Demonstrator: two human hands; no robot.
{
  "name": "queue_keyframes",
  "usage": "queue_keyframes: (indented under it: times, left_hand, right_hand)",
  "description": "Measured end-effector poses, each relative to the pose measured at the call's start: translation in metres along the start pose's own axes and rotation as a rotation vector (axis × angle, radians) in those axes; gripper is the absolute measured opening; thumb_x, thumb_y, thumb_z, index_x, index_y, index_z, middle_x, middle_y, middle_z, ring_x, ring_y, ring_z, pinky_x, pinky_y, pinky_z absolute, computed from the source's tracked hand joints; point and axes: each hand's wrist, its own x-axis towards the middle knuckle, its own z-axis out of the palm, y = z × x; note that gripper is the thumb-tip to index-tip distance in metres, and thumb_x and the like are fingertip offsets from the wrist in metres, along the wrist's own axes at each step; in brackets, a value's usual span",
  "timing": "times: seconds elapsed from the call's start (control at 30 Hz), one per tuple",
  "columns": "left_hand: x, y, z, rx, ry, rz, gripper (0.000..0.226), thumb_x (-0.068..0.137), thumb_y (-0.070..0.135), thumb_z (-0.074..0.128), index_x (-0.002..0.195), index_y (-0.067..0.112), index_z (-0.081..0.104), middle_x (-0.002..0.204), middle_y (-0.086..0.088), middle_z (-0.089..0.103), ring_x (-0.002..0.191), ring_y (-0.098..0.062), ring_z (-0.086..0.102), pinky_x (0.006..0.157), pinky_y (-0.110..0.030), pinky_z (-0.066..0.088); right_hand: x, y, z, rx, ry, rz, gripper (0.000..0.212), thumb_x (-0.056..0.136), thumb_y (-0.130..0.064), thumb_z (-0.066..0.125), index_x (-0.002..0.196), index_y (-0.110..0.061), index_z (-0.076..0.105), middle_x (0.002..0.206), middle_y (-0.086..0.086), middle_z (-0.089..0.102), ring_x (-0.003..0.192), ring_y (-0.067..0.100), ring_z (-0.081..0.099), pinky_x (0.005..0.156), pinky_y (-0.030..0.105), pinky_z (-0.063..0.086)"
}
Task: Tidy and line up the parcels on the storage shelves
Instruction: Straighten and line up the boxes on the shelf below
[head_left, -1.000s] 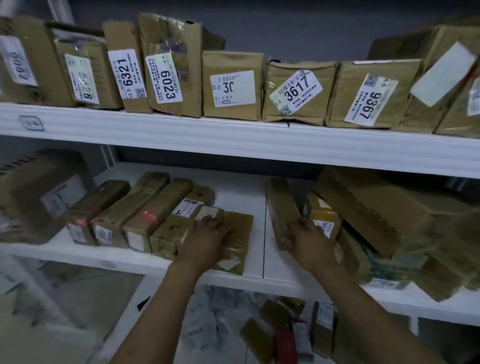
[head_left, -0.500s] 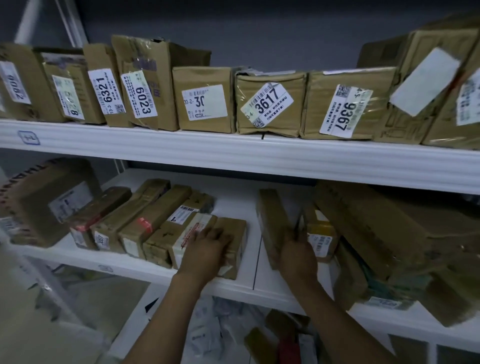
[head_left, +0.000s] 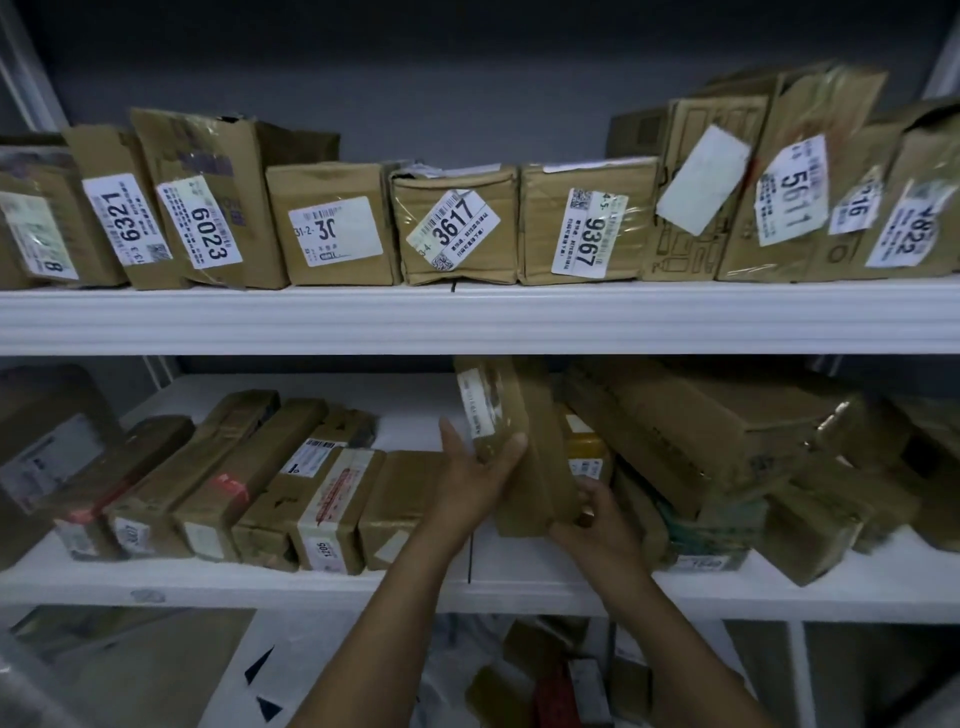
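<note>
A flat brown parcel (head_left: 511, 415) is tilted up on its edge above the middle shelf (head_left: 467, 577). My left hand (head_left: 475, 475) grips its left side, thumb and fingers round the lower edge. My right hand (head_left: 597, 514) holds its bottom right corner from below. To the left lies a row of several long brown parcels (head_left: 249, 478) side by side. A yellow parcel (head_left: 587, 452) sits just behind the lifted one. On the right is a jumbled heap of bigger boxes (head_left: 727, 447).
The upper shelf (head_left: 467, 317) carries a row of labelled boxes such as 6321 (head_left: 122, 223), 3617 (head_left: 457, 223) and 9367 (head_left: 589, 228). A large box (head_left: 47, 447) stands at far left. More parcels lie below (head_left: 545, 675).
My left hand left the row of parcels and moved right onto the flat parcel. Both hands have raised that parcel up on its edge. The camera view tilted upward.
</note>
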Motion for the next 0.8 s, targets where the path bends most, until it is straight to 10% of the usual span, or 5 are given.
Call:
queue_keyframes:
  times: [0.27,0.43,0.57,0.8]
  left_hand:
    - [-0.002,-0.002,-0.001,-0.106,0.205,0.236,0.118,0.080,0.016,0.076,0.147,0.038,-0.018,0.127,-0.013,0.054,0.096,-0.009,0.060,0.064,-0.010,0.049]
    - [-0.019,-0.016,-0.005,0.009,-0.065,0.408,0.118,0.073,0.004,0.081,0.144,0.048,-0.003,0.155,-0.004,0.024,0.139,-0.014,0.033,0.086,-0.010,0.049]
    - [-0.023,-0.024,-0.012,0.028,-0.120,0.400,0.100,0.073,0.000,0.079,0.141,0.043,0.020,0.141,0.021,0.038,0.124,0.016,0.039,0.088,-0.010,0.045]
    - [-0.035,-0.024,-0.014,0.083,-0.203,0.378,0.092,0.074,0.012,0.081,0.136,0.049,0.024,0.138,0.017,0.044,0.124,0.007,0.044,0.089,-0.018,0.050]
  right_hand:
    - [-0.002,0.017,-0.017,-0.310,-0.045,-0.065,0.063,0.075,-0.008,0.076,0.126,-0.018,0.040,0.117,-0.002,0.048,0.111,0.017,0.050,0.073,0.014,0.042]
    - [-0.008,-0.011,-0.015,-0.072,-0.147,-0.092,0.040,0.091,-0.012,0.065,0.119,-0.035,0.049,0.113,-0.014,0.060,0.107,0.006,0.058,0.072,0.006,0.046]
    - [-0.012,-0.029,-0.020,0.214,-0.189,-0.029,0.027,0.096,-0.019,0.055,0.107,-0.043,0.061,0.114,-0.009,0.066,0.106,0.013,0.063,0.094,0.033,0.050]
    - [-0.014,-0.044,-0.018,0.294,-0.240,-0.176,0.041,0.079,-0.048,0.058,0.120,-0.043,0.060,0.121,-0.013,0.066,0.114,0.009,0.062,0.092,0.034,0.053]
